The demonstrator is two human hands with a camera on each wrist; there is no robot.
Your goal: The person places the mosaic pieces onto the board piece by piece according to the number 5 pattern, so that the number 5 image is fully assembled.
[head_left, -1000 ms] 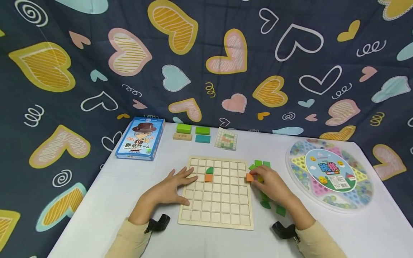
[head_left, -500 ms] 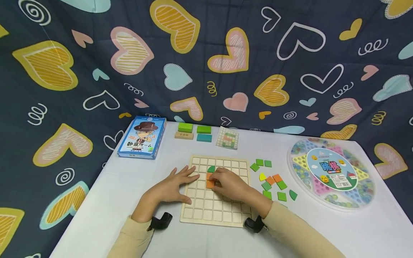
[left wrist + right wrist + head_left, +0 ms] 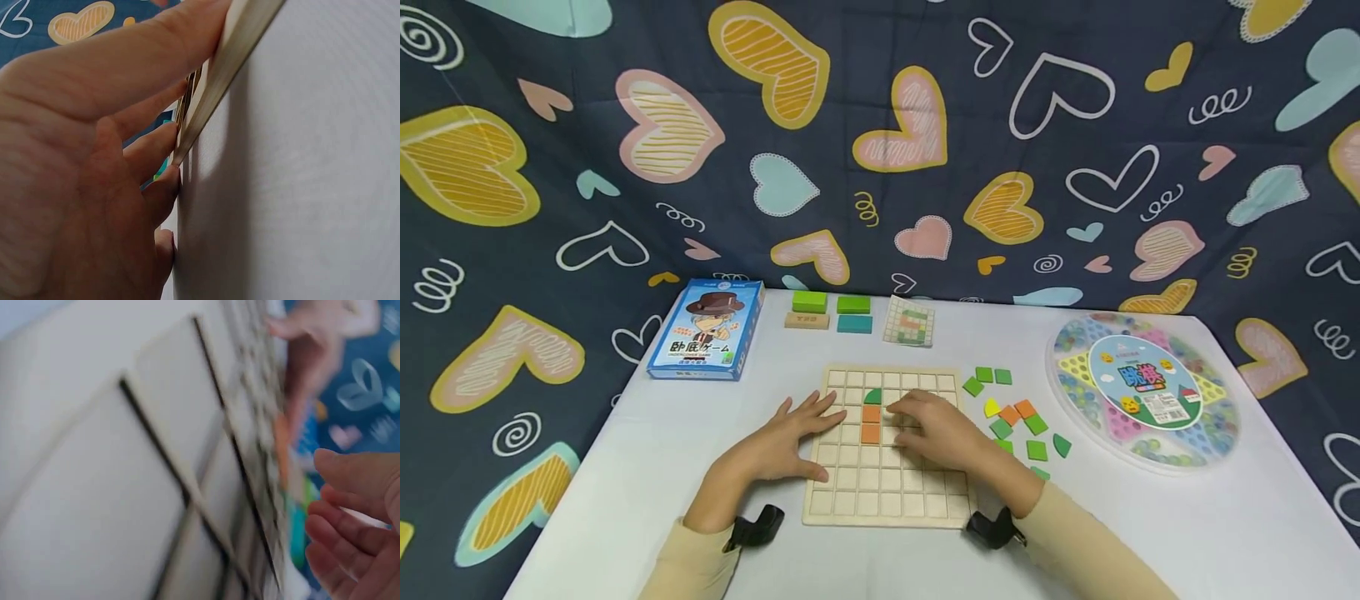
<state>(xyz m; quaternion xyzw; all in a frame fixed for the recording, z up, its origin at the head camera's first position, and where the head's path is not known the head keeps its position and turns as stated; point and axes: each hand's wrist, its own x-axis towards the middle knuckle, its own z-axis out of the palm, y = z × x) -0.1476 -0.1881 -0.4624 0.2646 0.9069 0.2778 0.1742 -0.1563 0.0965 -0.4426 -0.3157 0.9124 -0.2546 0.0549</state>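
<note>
Head view, taking the board's centre as the dial and twelve as the side away from the person: the wooden grid board (image 3: 891,481) lies flat on the white surface (image 3: 842,562). In its cells, toward eleven o'clock, a green quarter-round piece (image 3: 873,397) sits at the twelve o'clock side of an upper orange square (image 3: 871,413), and a lower orange square (image 3: 870,433) adjoins that one at six.

The left hand (image 3: 786,442) is at nine o'clock, its grip spread, fingers and thumb touching the board's edge, as the left wrist view also shows. The right hand (image 3: 936,429) is over the board, just at the three o'clock side of the orange squares; its grip is loosely bent, thumb and fingers apart.

Loose pieces (image 3: 1037,450), green, orange and yellow, are scattered near the board at three o'clock. Farther that way is the round game case (image 3: 1210,417), its label (image 3: 1142,375) reading 跳棋 in large characters, with smaller print too fine to read. At ten o'clock, the blue box (image 3: 707,329) reads 卧底ゲーム, with UNDERCOVER GAME beneath. At eleven are coloured blocks (image 3: 809,302) and a wooden block (image 3: 807,321) whose characters are too small to read; at twelve, a pattern card (image 3: 909,321).
</note>
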